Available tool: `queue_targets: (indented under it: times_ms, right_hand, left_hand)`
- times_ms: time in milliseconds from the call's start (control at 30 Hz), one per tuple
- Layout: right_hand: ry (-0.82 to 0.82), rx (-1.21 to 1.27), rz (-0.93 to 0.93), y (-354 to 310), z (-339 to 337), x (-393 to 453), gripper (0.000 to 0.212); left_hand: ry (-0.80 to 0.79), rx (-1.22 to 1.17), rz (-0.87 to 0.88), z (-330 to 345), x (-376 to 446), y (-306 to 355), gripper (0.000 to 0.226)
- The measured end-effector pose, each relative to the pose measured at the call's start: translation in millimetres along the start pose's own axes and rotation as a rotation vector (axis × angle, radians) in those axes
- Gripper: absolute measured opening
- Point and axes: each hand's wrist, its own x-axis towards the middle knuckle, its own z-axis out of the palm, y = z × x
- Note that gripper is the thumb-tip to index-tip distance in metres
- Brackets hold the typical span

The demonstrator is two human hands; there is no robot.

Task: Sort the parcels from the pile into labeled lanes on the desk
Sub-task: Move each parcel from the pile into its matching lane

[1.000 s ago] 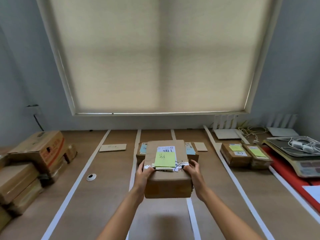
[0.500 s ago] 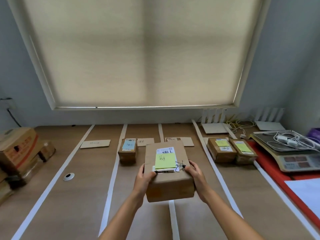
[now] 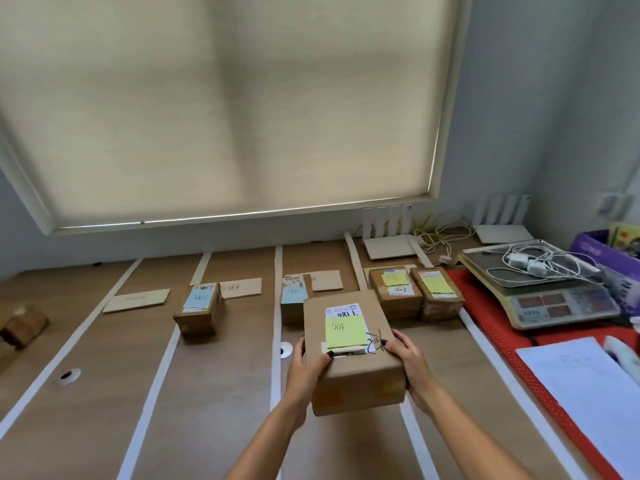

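The left hand (image 3: 306, 370) is gripping the near left side of the cardboard parcel (image 3: 353, 355), thumb curled on top, the right hand (image 3: 407, 363) is clasping its right, holding it above the desk (image 3: 214, 393), long axis pointing away toward the window.

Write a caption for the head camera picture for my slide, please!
Two hands, left and right, hold a green-noted parcel above the taped lanes.
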Motion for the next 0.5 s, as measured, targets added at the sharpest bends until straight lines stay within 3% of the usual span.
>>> queue_targets:
  times_ms: [233, 500]
  right_hand:
    - [0.054, 0.014, 0.014, -7.5, -134.2, 30.3, 0.047]
    - [0.051, -0.01, 0.017, 2.6, -208.3, 93.2, 0.054]
  left_hand:
    - [-0.056, 0.024, -0.025, 130.8, 16.5, -10.6, 0.069]
    - [-0.02, 0.074, -0.079, 210.9, 56.5, -25.7, 0.075]
